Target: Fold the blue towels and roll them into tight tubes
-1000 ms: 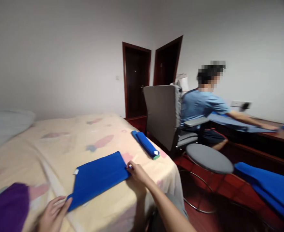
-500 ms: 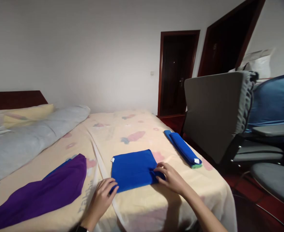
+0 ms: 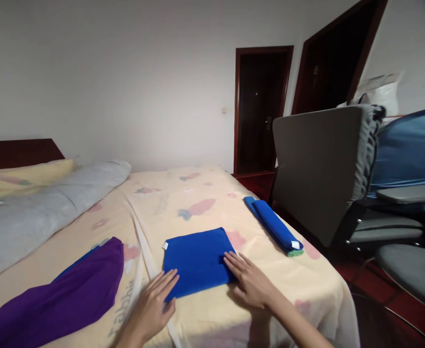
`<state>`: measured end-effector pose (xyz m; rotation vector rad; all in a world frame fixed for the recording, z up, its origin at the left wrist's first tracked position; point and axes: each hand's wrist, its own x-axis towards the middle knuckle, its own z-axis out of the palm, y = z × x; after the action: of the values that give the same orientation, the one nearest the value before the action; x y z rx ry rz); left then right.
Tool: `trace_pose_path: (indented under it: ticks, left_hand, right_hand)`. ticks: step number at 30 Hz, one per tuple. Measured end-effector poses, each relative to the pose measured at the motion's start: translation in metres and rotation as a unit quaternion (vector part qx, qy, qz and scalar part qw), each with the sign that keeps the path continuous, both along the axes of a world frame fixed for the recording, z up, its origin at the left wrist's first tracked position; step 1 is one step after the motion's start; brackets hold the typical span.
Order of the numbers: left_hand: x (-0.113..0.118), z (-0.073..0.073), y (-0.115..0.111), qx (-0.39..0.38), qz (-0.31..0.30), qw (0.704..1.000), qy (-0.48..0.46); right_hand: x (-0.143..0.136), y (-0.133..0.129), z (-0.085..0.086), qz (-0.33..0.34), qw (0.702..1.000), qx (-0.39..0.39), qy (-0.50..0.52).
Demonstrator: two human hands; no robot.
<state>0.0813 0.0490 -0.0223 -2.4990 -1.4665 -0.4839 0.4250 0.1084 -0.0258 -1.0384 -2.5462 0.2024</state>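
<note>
A blue folded cloth (image 3: 198, 258) with a small white tag at its far left corner lies flat on the bed in front of me. My left hand (image 3: 155, 299) rests at its near left corner, fingers stretched out over the edge. On the right edge lies my right hand (image 3: 248, 278), its fingers extended flat on the fabric. Neither hand grasps anything. To the left is a purple cloth (image 3: 71, 295), spread loosely and partly covering a blue piece (image 3: 77, 263). Narrow folded blue cloths (image 3: 276, 222) lie near the bed's right edge, with a bit of green showing underneath.
The bed (image 3: 183, 193) has a pale patterned sheet. A grey quilt (image 3: 67, 198) and a yellow pillow (image 3: 35, 176) are at the left. Beyond the right edge stand a grey folding chair (image 3: 314, 164) and a round stool seat (image 3: 415, 268). A dark door (image 3: 261, 111) is behind.
My right hand has gone from bent fingers at the cloth's right edge to lying flat on it. The left fingers have straightened. The cloth's near right part looks smoother.
</note>
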Motion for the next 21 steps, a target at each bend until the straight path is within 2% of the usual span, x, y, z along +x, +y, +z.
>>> trace_pose_path:
  ticks: [3, 5, 8, 11, 14, 18, 21]
  left_hand:
    - [0.036, -0.003, 0.001, 0.026, -0.019, 0.999, 0.029]
    - [0.055, -0.009, 0.007, 0.023, -0.025, 0.999, 0.038]
    - [0.059, -0.02, 0.014, 0.003, -0.032, 0.999, 0.037]
    - [0.04, -0.028, 0.015, -0.015, -0.043, 0.999, 0.03]
    - [0.017, -0.032, 0.011, -0.024, -0.041, 0.999, 0.027]
    - [-0.006, -0.032, 0.006, -0.045, -0.029, 0.998, 0.021]
    - [-0.016, -0.029, 0.003, -0.043, -0.03, 0.999, 0.007]
  right_hand:
    - [-0.046, -0.018, -0.004, 0.031, 0.999, 0.029, 0.011]
    - [-0.075, -0.023, -0.011, 0.021, 0.999, 0.029, 0.022]
    - [-0.092, -0.02, -0.019, 0.009, 0.999, 0.02, 0.025]
    - [-0.074, -0.01, -0.021, 0.023, 0.999, 0.017, 0.014]
    - [-0.038, 0.0, -0.02, 0.007, 1.0, -0.003, -0.005]
    - [0.006, 0.008, -0.02, -0.005, 0.999, -0.032, 0.003]
    - [0.017, 0.008, -0.017, 0.013, 0.999, -0.037, 0.011]
